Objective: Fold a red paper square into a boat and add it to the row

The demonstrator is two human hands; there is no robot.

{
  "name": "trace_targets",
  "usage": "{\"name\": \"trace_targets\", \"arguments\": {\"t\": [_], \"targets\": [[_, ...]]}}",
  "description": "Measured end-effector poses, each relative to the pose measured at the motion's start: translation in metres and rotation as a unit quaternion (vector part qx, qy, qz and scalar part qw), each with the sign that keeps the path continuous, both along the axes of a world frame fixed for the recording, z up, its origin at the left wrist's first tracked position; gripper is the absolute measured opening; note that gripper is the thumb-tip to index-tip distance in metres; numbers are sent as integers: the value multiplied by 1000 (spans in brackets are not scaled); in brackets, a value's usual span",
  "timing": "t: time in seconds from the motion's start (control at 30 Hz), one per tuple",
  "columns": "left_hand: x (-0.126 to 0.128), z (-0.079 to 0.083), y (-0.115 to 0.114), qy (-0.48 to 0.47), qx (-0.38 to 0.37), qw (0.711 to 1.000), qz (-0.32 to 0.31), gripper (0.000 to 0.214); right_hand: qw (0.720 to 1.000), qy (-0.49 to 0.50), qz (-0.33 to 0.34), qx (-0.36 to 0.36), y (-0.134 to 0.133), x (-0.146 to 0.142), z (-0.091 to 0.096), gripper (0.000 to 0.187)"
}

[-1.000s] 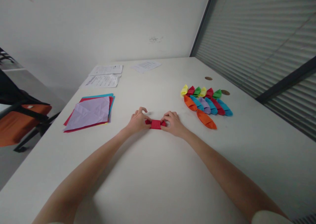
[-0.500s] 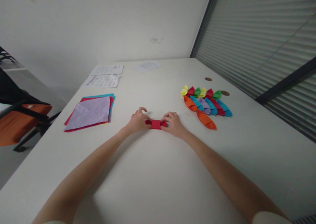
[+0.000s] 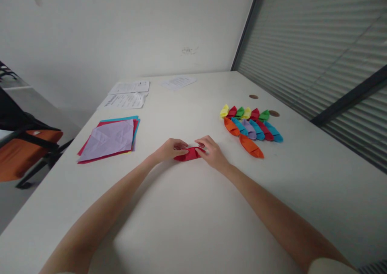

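Observation:
A small folded red paper piece [image 3: 188,154] lies on the white table [image 3: 193,209] between both hands. My left hand [image 3: 169,149] pinches its left end, fingers curled over the top edge. My right hand [image 3: 211,152] grips its right end, fingers closed on the paper. The piece looks slightly lifted and tilted, with part of it hidden under my fingers.
A stack of flat coloured sheets [image 3: 109,138], lilac on top, lies to the left. Several finished folded paper boats [image 3: 250,125] in many colours sit in rows to the right. Printed white papers [image 3: 125,96] lie at the far edge. An orange chair [image 3: 21,151] stands left of the table.
Both hands have closed in over the red piece, which has turned from a flat rectangle into a tilted, narrower shape. The left fingers now reach over its top.

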State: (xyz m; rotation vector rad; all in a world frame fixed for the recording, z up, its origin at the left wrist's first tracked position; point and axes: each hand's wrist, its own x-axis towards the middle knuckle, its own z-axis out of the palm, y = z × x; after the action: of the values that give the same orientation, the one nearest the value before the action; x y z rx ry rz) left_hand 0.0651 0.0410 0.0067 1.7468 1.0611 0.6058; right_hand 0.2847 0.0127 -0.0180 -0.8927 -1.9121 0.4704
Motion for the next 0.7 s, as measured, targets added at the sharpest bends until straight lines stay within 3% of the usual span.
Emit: {"name": "trace_targets", "arguments": {"t": [0.17, 0.3, 0.47, 0.6, 0.7], "targets": [[7, -4, -4, -2, 24, 999, 31, 34, 995, 64, -15, -75, -2, -7, -4, 36], [11, 0, -10, 59, 69, 995, 43, 35, 998, -35, -38, -46, -2, -3, -2, 26], [13, 10, -18, 86, 54, 995, 2, 43, 986, -145, -51, -59, 1, 1, 0, 4], [15, 12, -19, 39, 26, 998, -31, 36, 997, -52, -46, -19, 2, -3, 6, 11], [16, 10, -17, -15, -5, 1000, 19, 36, 993, 77, -85, -28, 2, -9, 10, 22]]}}
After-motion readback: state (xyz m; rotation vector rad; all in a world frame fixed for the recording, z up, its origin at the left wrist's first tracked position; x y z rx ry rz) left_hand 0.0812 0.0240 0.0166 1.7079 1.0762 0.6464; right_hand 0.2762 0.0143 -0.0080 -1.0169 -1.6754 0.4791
